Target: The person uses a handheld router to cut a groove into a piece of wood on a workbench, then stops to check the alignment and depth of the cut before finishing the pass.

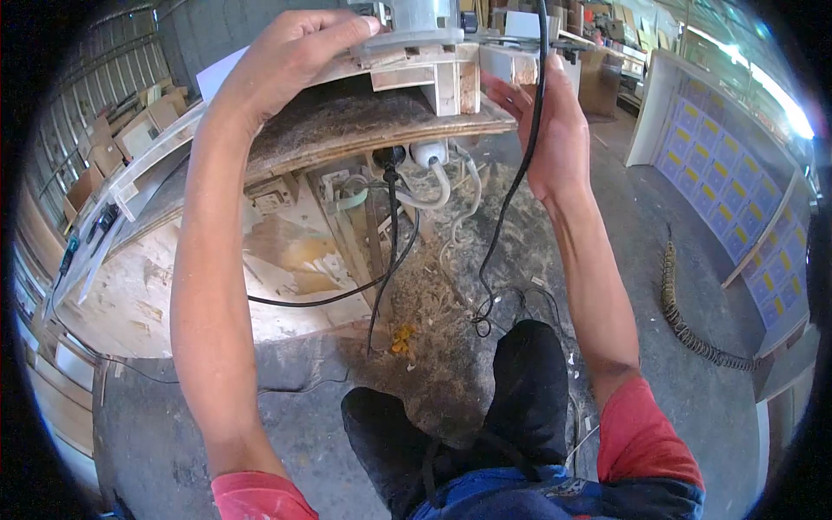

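Observation:
At the top edge, a router [422,19] with a clear base stands on a pale, curved wooden frame [403,80]; its upper part is out of view. My left hand [299,54] is closed at the router's left side, thumb against the base and fingertips partly hidden. My right hand [559,130] closes around the frame's right end, where a pale wooden block [511,66] shows between thumb and fingers. A black cord [527,152] hangs in front of this hand down to the floor. The frame lies above a dusty plywood tabletop [364,143].
Under the tabletop are a white plug [428,152], cables and a pale board [295,251]. Sawdust [442,286] covers the floor between my knees. On the right lie a coiled hose [685,325] and a curved panel with blue and yellow squares [715,173]. Cardboard boxes [147,130] stand far left.

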A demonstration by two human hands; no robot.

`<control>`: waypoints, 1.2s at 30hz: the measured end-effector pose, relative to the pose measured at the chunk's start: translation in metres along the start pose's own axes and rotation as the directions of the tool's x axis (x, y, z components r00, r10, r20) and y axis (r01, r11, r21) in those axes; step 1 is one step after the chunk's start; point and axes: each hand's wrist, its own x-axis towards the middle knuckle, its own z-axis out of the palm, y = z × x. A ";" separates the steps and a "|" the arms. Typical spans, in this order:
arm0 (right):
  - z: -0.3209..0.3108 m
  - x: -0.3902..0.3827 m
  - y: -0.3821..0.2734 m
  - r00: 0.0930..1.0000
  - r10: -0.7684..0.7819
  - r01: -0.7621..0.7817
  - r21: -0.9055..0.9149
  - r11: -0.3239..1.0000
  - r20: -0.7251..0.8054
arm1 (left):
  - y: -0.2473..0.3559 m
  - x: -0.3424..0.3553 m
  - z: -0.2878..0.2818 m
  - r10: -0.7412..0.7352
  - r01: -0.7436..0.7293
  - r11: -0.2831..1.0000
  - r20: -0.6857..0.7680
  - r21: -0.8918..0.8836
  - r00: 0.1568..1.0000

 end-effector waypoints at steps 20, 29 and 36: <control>0.081 0.088 -0.092 0.944 -0.205 0.317 -0.546 0.776 0.257 | 0.034 -0.020 0.012 -0.083 0.081 0.997 -0.125 -0.019 0.989; 0.106 0.131 -0.062 0.893 -0.022 0.125 -0.202 0.971 0.449 | 0.014 -0.006 0.001 -0.024 0.026 0.999 -0.066 0.021 0.998; 0.105 0.116 -0.070 0.876 -0.105 0.196 -0.149 0.969 0.471 | 0.021 -0.022 0.003 -0.075 0.061 0.984 -0.080 -0.170 0.994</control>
